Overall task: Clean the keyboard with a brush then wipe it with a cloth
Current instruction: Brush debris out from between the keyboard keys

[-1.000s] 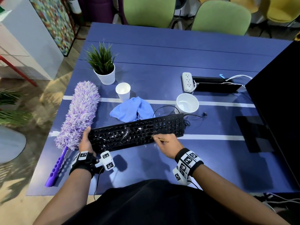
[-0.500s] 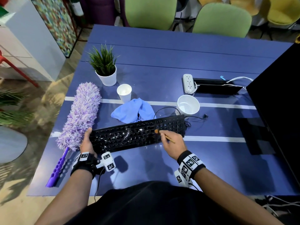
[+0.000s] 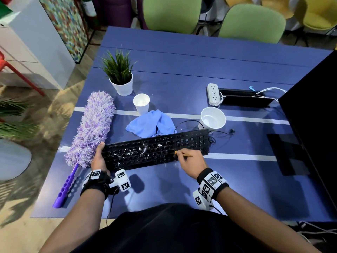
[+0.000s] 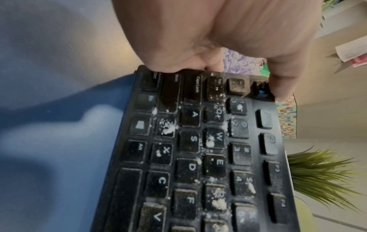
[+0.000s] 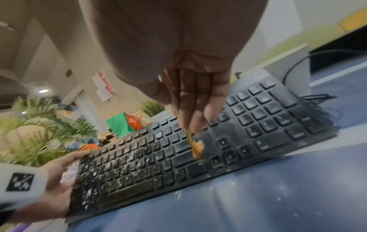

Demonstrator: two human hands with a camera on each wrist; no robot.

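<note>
A black keyboard (image 3: 155,150) lies slanted on the blue table (image 3: 182,70), its left half speckled with white crumbs (image 4: 218,204). My left hand (image 3: 98,157) grips the keyboard's left end (image 4: 198,87), thumb on the front corner and fingers round the far edge. My right hand (image 3: 191,161) pinches a thin wooden brush (image 3: 183,154); its tan bristles (image 5: 197,149) touch the keys right of the middle (image 5: 184,147). A crumpled light-blue cloth (image 3: 151,123) lies just behind the keyboard.
A purple fluffy duster (image 3: 91,128) lies left of the keyboard, touching my left hand. Behind stand a potted plant (image 3: 120,77), a white paper cup (image 3: 141,103), a white bowl (image 3: 212,117) and a power strip (image 3: 213,94). A black monitor (image 3: 313,106) fills the right side.
My right hand has swept the brush from the keyboard's front edge up onto the keys right of the middle. The left hand stays on the keyboard's left end.
</note>
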